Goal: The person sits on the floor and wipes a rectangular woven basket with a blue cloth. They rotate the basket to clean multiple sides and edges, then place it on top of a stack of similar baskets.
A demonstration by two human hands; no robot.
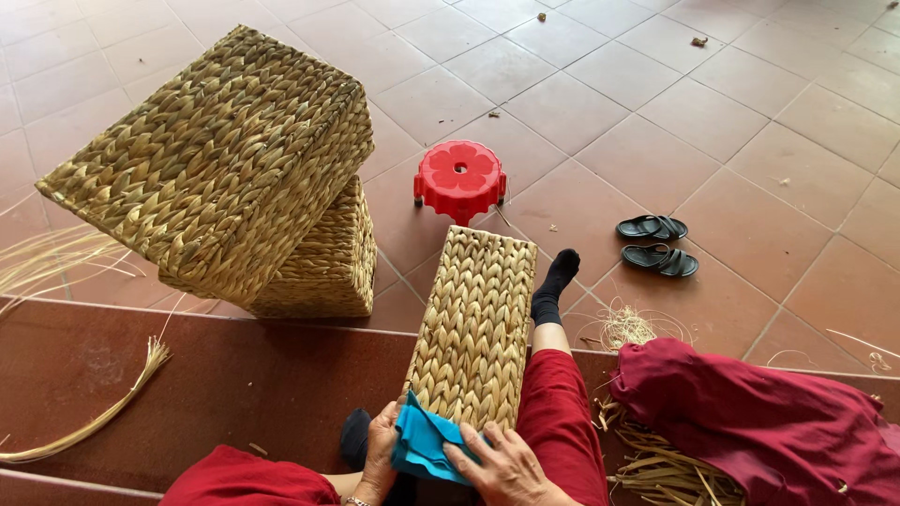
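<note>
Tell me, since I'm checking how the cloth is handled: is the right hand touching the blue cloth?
Touching. The head view shows the right hand lying flat on the blue cloth, fingers spread over its surface, with no gap, at the near end of the woven basket.

Blue cloth (pixel 427 440) hides the woven basket's (pixel 476 328) near end

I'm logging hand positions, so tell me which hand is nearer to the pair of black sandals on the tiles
Right. The right hand rests on the teal cloth, on the same side as the black sandals. The left hand grips the cloth's other edge, farther away.
</note>
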